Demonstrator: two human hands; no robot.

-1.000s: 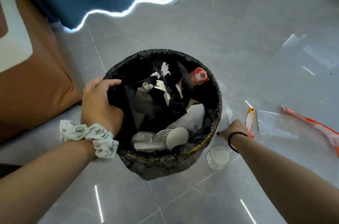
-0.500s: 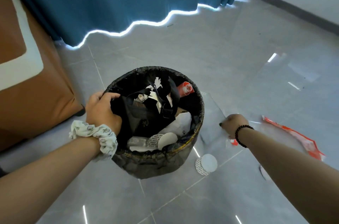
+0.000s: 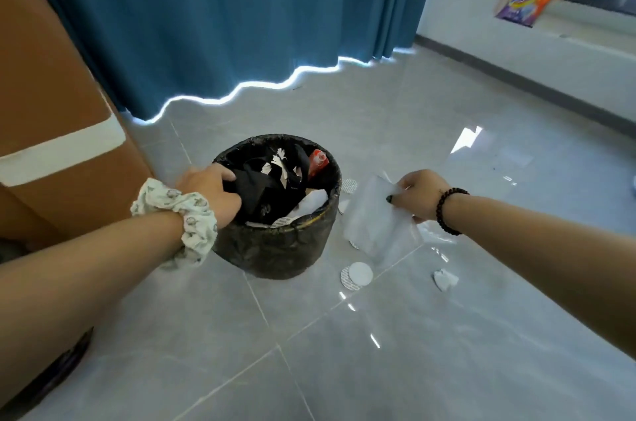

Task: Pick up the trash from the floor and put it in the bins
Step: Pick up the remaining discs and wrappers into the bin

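— Where's the trash?
— The right hand (image 3: 418, 195) pinches a clear plastic bag (image 3: 377, 221), hanging below its grip, just right of the bin (image 3: 275, 248).
— And the left hand (image 3: 206, 184)?
— Its grip clasps the bin's near-left rim.

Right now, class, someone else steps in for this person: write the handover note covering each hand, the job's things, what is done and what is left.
Left hand: grips the bin rim, steadying it.
Right hand: pinches a clear bag, lifted off the floor beside the bin.
Done: the bin already holds trash.
Left: drop the bag in; then collect the round seal, the paper scrap and another seal by the bin.
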